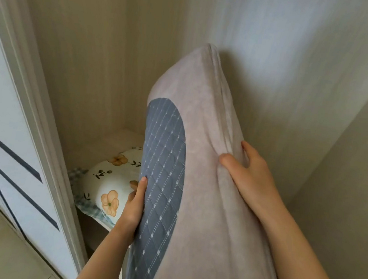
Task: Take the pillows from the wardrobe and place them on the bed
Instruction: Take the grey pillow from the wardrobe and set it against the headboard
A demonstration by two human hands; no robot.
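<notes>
Beige pillow point(210, 165) upright, long axis vertical

The held grey pillow point(210, 165) blocks the wardrobe's middle; open room left above the floral pillow point(109, 183).

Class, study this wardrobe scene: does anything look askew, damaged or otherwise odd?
Nothing looks damaged. The grey pillow stands on end only because the left hand and right hand grip it. The floral pillow lies on the wardrobe shelf, its corner overhanging the front edge.
</notes>
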